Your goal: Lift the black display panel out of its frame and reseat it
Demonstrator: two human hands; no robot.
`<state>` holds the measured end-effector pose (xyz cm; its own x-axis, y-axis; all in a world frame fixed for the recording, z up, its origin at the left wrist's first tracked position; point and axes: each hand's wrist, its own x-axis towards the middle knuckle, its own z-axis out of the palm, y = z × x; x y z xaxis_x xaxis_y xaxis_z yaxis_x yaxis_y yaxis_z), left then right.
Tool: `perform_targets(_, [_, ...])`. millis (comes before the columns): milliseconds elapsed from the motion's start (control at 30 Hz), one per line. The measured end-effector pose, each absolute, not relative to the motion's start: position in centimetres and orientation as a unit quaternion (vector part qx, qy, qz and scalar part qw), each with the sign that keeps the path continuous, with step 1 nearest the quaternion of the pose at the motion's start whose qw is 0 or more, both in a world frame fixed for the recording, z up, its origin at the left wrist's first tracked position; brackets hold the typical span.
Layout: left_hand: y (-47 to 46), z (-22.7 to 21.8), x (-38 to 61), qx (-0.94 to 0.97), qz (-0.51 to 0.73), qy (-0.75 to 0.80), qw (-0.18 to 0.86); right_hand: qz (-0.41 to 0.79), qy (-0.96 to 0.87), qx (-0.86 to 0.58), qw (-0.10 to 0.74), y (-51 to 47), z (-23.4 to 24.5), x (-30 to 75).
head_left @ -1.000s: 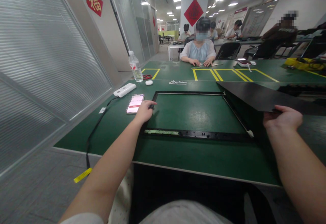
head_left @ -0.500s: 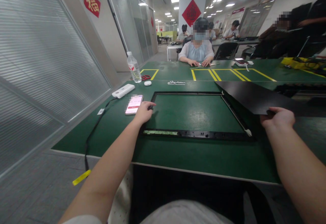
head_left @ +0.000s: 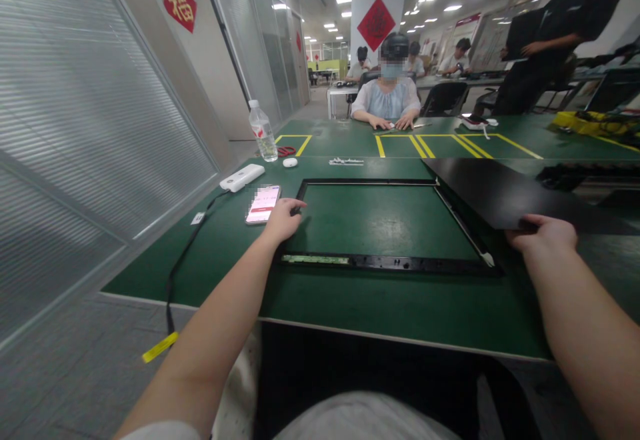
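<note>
On the green table lies a rectangular black frame [head_left: 410, 265], with a green circuit strip [head_left: 316, 260] along the left part of its near side. My left hand [head_left: 285, 219] is closed around the frame's left side, its index finger pointing inward and some fingers hidden. At the right, a thin flat black panel [head_left: 493, 190] is tilted, its near edge pinched between the thumb and fingers of my right hand [head_left: 547, 235]. The panel's far left corner comes close to the frame's far right corner; whether they touch I cannot tell.
Left of the frame are a phone [head_left: 263, 205], a white power bank [head_left: 243, 178] on a black strap, a small white case [head_left: 290, 163], red scissors [head_left: 287, 151] and a water bottle [head_left: 263, 132]. Across the table sits a person [head_left: 386, 97]. Another person [head_left: 555, 33] stands at the right.
My right hand and the near edge of the black panel have dipped slightly. My left hand and the frame stay put. In the right background, a person now stands upright holding a dark flat thing.
</note>
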<state>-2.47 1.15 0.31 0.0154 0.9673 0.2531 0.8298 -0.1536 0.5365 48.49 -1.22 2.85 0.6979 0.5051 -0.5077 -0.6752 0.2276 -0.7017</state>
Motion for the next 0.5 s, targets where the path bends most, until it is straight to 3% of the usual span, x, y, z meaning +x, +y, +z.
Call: perform_targets(500, [1.25,0.10,-2.66,0.704,0.293,0.636,0.117,0.386,0.106,-0.507,0.763,-0.88,2.54,48.72])
